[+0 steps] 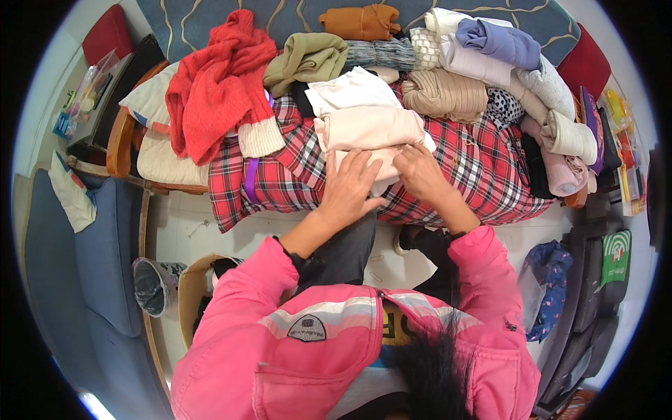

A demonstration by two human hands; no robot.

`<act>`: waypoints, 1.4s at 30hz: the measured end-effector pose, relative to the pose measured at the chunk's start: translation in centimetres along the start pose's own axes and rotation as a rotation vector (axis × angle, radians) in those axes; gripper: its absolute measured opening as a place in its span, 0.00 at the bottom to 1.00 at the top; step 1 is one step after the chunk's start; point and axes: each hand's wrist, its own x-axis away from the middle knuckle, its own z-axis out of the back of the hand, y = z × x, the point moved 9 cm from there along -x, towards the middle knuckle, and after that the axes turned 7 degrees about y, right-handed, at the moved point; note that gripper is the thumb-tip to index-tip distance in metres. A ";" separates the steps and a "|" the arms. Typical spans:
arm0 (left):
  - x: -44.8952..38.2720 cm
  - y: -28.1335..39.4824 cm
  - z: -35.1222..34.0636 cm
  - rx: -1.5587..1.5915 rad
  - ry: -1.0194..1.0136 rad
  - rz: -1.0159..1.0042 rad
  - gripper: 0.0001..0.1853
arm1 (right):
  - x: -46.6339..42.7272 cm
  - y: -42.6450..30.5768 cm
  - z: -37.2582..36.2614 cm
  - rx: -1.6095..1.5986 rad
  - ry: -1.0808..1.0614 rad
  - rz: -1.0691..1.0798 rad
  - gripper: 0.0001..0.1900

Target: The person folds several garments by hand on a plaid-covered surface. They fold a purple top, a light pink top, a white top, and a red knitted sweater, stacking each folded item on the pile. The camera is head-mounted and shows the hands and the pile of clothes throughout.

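A pale pink garment (pixel 370 127), partly rolled, lies in front of me on a red plaid cloth. My left hand (pixel 353 181) rests on its near edge with the fingers spread. At the right end of that edge, my right hand (pixel 420 170) pinches the fabric between bent fingers. A white garment (pixel 352 92) lies just beyond the pink one. To the left is a loose, rumpled red knitted sweater (pixel 215 94) beside a cream ribbed cuff (pixel 261 137). Rolled clothes, among them a beige ribbed roll (pixel 445 95) and a blue roll (pixel 497 43), are heaped at the right.
An olive garment (pixel 307 60) and an orange roll (pixel 359 22) lie at the back. A wooden armrest (pixel 122 147) stands left. On the floor are a bin (pixel 152 286), an open cardboard box (pixel 191 294) and a dark blue patterned bag (pixel 551 289).
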 end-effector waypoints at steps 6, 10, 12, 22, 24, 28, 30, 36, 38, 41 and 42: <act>-3.3 -7.1 -2.9 0.092 -0.376 0.263 0.19 | -2.8 4.3 0.7 -0.279 -0.243 -0.205 0.11; -8.4 -12.3 -5.5 0.126 -0.406 0.322 0.23 | -6.9 9.6 -0.9 -0.289 -0.300 -0.452 0.20; -9.4 -15.0 -8.0 0.146 -0.586 0.393 0.27 | -7.8 11.9 -1.3 -0.116 -0.318 -0.473 0.24; -11.2 -12.2 -9.2 -0.137 -0.595 0.012 0.20 | -5.7 13.6 -4.8 -0.332 -0.241 -0.464 0.36; -10.9 -9.3 -9.3 0.108 -0.618 -0.077 0.34 | -5.0 11.6 -3.5 -0.291 -0.007 -0.359 0.25; -9.8 -7.1 -8.7 -0.016 -0.574 -0.125 0.59 | -1.7 9.6 -1.4 -0.323 0.255 -0.324 0.18; -9.6 -7.4 -8.3 -0.035 -0.557 -0.048 0.55 | -0.1 10.3 0.1 -0.441 0.401 -0.295 0.15; -7.8 -4.4 -5.3 -0.022 -0.370 -0.157 0.27 | 13.3 23.6 2.4 -0.239 0.414 -1.211 0.12; -7.8 -4.4 -4.4 0.034 -0.310 -0.090 0.25 | 14.1 23.8 0.4 -0.270 0.164 -1.119 0.14; -8.4 -6.4 -2.8 0.106 -0.235 0.145 0.23 | 14.7 22.1 -2.0 -0.210 -0.090 -1.059 0.17; -8.6 -7.9 -2.0 0.181 -0.192 0.291 0.23 | 14.4 21.7 -1.8 -0.207 -0.044 -1.072 0.15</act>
